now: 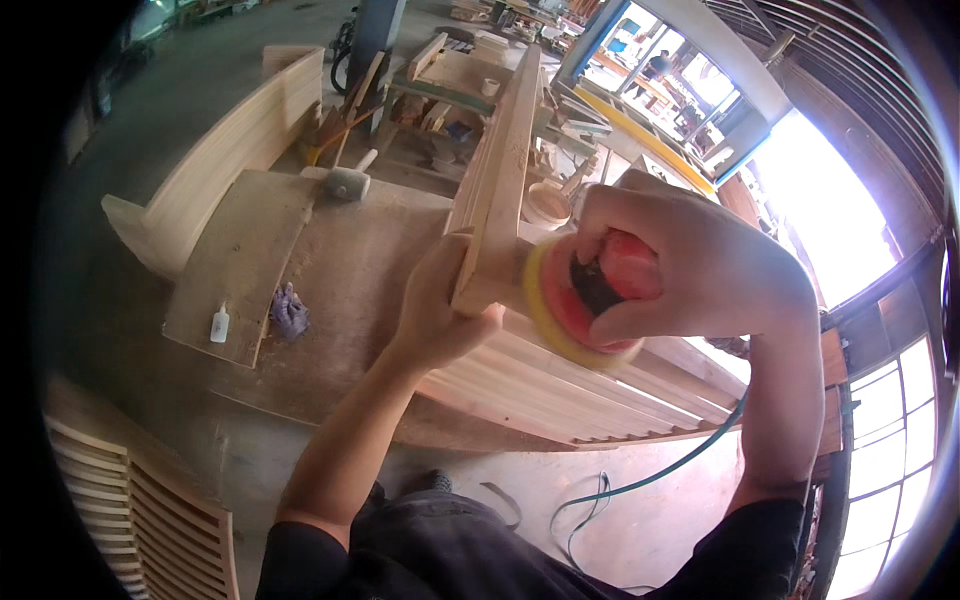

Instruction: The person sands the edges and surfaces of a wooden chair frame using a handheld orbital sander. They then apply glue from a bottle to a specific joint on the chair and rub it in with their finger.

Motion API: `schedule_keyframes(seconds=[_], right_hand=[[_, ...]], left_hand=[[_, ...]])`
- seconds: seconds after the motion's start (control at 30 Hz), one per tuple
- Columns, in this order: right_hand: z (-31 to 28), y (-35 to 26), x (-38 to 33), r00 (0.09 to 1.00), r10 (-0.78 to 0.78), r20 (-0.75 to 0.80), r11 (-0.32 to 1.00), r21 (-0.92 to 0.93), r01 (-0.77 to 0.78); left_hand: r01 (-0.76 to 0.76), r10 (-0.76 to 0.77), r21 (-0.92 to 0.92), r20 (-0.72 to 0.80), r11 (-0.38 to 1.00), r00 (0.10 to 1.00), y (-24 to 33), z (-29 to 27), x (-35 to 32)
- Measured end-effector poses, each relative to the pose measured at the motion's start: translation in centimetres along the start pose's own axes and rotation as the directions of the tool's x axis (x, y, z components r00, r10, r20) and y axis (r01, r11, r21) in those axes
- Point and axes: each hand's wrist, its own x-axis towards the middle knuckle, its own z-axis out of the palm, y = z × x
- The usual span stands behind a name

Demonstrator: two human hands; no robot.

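My right hand [690, 260] is closed round the red and black body of a sander [570, 300] with a round yellow pad. The pad's edge is against or very near the side of a wooden frame [505, 170]; I cannot tell if they touch. My left hand [435, 300] grips the near corner of that frame, thumb on the underside and fingers partly hidden behind the wood. Slats [540, 385] of the wooden piece run below the sander. A green hose [680, 465] trails from under my right forearm to the floor.
On the worktable [370, 260] lie a mallet [345, 183], a crumpled purple cloth [290, 312] and a small white bottle [220, 323]. A curved wooden panel [240, 140] stands at the left. A slatted piece [150, 510] is lower left. A tub [547, 204] sits beyond the sander.
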Motion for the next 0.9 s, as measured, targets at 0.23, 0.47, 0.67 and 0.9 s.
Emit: schedule_keyframes(seconds=[0.23, 0.47, 0.67, 0.9], right_hand=[[0.0, -0.5, 1.1, 0.998, -0.049, -0.032, 0.999, -0.014, 0.048], [-0.6, -0.4, 0.2, 0.999, 0.022, 0.03, 0.998, -0.052, -0.02], [0.0, -0.4, 0.9, 0.996, -0.077, -0.042, 0.997, -0.016, 0.077], [-0.7, -0.4, 0.0, 0.997, 0.046, 0.062, 0.998, -0.045, -0.043]], left_hand=[[-0.034, 0.034, -0.073, 0.002, 0.997, 0.999, -0.4, 0.1, 0.1], [0.011, -0.011, -0.013, -0.009, 1.0, 1.0, 0.0, 0.2, -0.2], [0.027, -0.028, -0.044, -0.014, 0.999, 1.0, 0.8, 0.6, 0.0], [0.019, -0.019, -0.074, 0.009, 0.997, 1.0, 0.0, 0.2, -0.2]])
